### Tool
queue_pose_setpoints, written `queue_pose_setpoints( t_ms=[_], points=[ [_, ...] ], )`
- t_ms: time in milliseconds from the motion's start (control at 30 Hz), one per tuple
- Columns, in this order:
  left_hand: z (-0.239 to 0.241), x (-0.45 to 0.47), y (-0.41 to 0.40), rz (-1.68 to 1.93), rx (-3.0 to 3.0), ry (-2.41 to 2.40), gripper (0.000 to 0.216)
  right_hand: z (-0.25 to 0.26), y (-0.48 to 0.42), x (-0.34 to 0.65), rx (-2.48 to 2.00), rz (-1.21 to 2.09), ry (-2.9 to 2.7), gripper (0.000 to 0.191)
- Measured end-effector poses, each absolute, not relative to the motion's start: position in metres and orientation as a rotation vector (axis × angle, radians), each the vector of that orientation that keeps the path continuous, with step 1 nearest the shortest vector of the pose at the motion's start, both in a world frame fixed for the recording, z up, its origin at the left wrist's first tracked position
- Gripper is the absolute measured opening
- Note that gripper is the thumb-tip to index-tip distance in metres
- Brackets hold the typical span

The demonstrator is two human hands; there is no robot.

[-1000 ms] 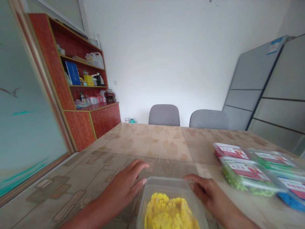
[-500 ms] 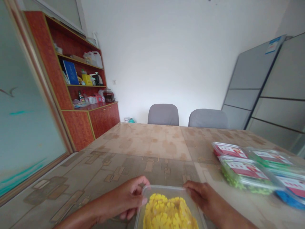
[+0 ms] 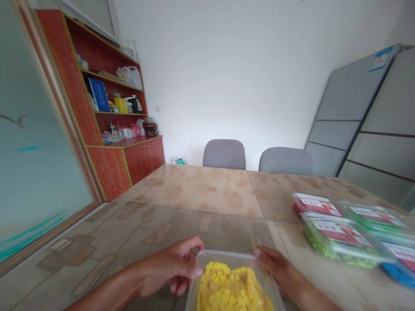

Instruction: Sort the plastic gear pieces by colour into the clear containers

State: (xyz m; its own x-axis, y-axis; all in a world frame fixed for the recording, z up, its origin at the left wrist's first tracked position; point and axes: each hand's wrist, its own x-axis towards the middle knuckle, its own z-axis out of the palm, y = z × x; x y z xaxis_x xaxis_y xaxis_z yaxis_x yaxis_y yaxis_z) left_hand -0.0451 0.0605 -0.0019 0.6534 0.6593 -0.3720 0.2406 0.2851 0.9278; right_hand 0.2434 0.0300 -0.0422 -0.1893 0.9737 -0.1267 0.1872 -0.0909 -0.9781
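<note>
At the bottom centre is a clear plastic container (image 3: 223,255) with yellow flower-shaped pieces (image 3: 231,287) in it. My left hand (image 3: 181,268) grips its left far corner, thumb on the rim and fingers curled at the outside. My right hand (image 3: 275,268) is closed on the far right corner, its thumb along the rim. The near end of the container runs out of view below.
On the table (image 3: 207,194) to the right sit several lidded clear boxes: red (image 3: 317,205), light green (image 3: 343,242), green (image 3: 376,218) and blue (image 3: 400,263). Two grey chairs (image 3: 224,154) stand behind the table. A red-brown cabinet (image 3: 142,157) is at the left.
The whole view has shifted slightly, so the room appears moved a little. Both hands keep the same hold on the container.
</note>
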Motion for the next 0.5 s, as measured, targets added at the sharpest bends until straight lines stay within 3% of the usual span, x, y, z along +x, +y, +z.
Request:
queue_pose_setpoints(
  t_ms=[267, 367, 500],
  points=[
    [-0.009, -0.048, 0.066, 0.304, 1.253, 0.828, 0.043, -0.047, 0.033, 0.246, -1.258, 1.536, -1.33, 0.061],
    [-0.002, -0.049, 0.061, 0.455, 1.672, 0.962, 0.037, -0.045, 0.034, 0.244, -1.216, 1.537, -1.311, 0.061],
    [-0.01, -0.039, 0.046, 0.668, 2.411, 1.067, 0.059, -0.043, 0.035, 0.243, -1.242, 1.437, -1.427, 0.061]
  ],
)
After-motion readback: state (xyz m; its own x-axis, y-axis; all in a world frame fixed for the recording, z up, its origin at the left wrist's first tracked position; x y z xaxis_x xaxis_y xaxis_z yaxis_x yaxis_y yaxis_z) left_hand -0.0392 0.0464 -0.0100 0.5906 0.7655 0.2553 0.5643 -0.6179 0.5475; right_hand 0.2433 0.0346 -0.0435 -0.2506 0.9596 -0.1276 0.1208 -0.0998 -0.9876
